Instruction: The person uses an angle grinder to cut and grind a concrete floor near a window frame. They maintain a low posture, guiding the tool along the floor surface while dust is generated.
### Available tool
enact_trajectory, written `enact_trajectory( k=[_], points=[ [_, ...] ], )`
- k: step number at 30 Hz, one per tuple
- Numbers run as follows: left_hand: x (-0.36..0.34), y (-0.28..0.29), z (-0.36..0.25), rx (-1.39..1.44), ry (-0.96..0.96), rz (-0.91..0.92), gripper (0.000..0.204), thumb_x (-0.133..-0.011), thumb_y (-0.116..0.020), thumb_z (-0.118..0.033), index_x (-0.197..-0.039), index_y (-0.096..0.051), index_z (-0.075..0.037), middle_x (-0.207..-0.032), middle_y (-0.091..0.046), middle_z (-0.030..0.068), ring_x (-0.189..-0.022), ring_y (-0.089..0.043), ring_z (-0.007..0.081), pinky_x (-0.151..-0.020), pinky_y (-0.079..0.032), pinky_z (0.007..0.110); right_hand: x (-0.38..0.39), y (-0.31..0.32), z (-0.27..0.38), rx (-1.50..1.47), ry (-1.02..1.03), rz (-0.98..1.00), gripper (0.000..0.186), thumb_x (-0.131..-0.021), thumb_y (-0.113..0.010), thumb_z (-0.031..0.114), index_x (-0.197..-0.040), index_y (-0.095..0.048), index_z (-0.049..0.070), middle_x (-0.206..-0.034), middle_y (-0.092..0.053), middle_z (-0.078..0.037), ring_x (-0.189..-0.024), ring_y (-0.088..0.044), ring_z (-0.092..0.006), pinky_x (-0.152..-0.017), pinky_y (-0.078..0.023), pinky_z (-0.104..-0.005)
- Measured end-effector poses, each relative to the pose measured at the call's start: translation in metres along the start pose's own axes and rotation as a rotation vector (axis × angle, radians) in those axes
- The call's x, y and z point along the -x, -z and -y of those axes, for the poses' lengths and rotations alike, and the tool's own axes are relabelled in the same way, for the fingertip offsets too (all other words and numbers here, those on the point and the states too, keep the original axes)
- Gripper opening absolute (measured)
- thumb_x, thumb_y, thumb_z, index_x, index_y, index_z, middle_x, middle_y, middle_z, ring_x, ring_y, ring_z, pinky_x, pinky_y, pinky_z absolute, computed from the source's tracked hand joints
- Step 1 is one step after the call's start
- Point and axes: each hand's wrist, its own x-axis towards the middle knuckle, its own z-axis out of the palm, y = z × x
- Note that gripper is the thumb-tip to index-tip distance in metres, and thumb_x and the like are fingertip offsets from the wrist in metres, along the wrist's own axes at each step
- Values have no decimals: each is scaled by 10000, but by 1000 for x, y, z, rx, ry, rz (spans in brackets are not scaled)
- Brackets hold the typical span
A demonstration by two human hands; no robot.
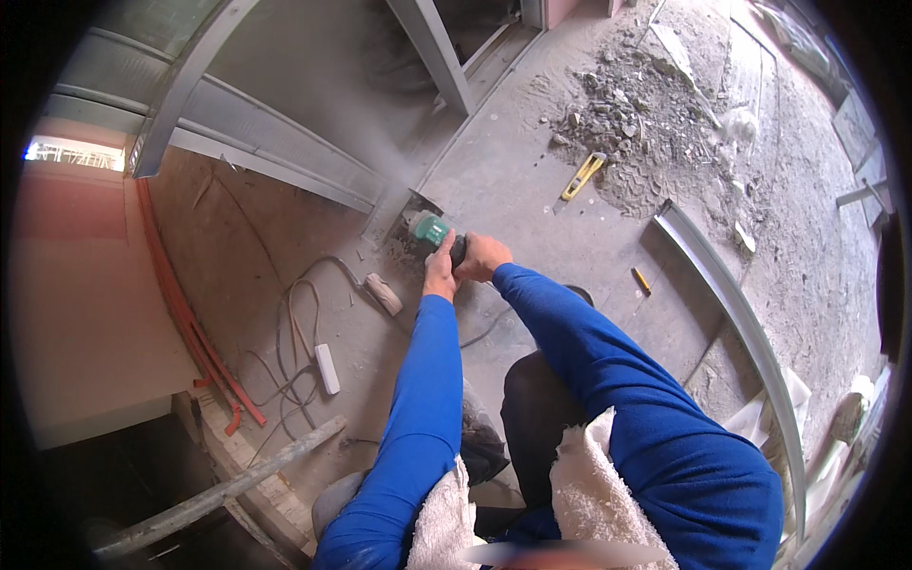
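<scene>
At frame centre, my left hand [440, 275] and right hand [482, 256] each keep a closed grip on the green power tool [432, 231], above the dusty floor [532, 180].

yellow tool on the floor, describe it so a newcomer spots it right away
Start at the rubble heap on the concrete floor, up and right of the hands holding the green power tool. At the heap's near-left edge lies the yellow hand tool, long and angled. It is bigger than the small yellow pencil-like piece nearer the curved metal track.
</scene>
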Motion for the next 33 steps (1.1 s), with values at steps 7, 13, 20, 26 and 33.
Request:
enact_trajectory(
  k=[7, 13, 20, 26, 33],
  points=[
    [-2, -1, 2, 12, -16, 6, 428, -889, -857, -320, -1121, -692, 0, -1077, -732, 104, -908, -740, 251, -769, -641, 419, -2, -3, -5, -12, 3, 0, 645, -637, -825, 379, -1152, -671, 23, -1085, -743, -258, -1040, -715, -433, -901, -575, -493],
    [-1, -1, 2, -5, 3, -5, 453, -888, -856, -320, -1137, -685, 17, -1086, -729, 121, -908, -740, 267, -772, -639, 431, -5, -5, -8, -4, -4, 12, 661, -627, -835, 387, -1155, -670, 25, -1088, -742, -258, -1042, -715, -429, -901, -574, -494],
    [-4, 0, 5, -4, -13, 0, 446, -894, -851, -320, -1137, -687, 17, -1075, -732, 117, -908, -740, 266, -779, -636, 431, -2, -1, -5, -2, -2, 23, 633, -646, -843, 346, -1170, -670, 37, -1125, -744, -242, -1067, -716, -418, -923, -578, -488],
    [0, -3, 4, -3, -26, -4, 414, -893, -852, -322, -1107, -703, 0, -1046, -740, 99, -890, -742, 251, -764, -636, 416, -1, -1, -5, -4, 3, 17, 638, -648, -843, 358, -1170, -665, 37, -1118, -745, -241, -1069, -716, -415, -922, -578, -488],
    [13, -4, 6, 24, 5, 7, 477, -871, -874, -307, -1158, -684, 24, -1087, -722, 107, -918, -722, 240, -792, -608, 401, 7, 1, -8, 7, -2, 29, 636, -663, -831, 366, -1180, -660, 39, -1136, -741, -242, -1074, -716, -413, -927, -578, -486]
  ],
)
